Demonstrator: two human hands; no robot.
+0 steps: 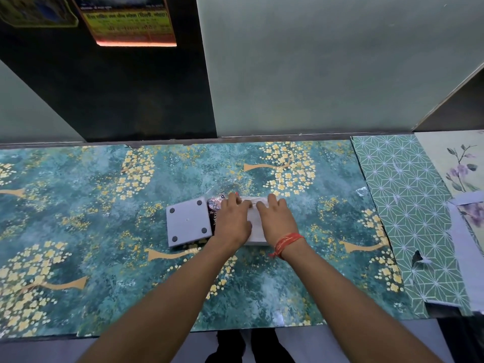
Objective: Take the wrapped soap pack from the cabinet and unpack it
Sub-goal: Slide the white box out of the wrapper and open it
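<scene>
Both hands, left (231, 221) and right (275, 218), lay on the pack (255, 224), fingertips pinching its far edge; best to pull the wrap apart evenly, pack pressed to the table (104, 258).

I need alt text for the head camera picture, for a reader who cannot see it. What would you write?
Two bare hands, left hand and right hand, press on a white wrapped soap pack lying on a teal floral table. A grey square object with four dark round feet lies just left of the pack. The right wrist wears a red thread.
</scene>
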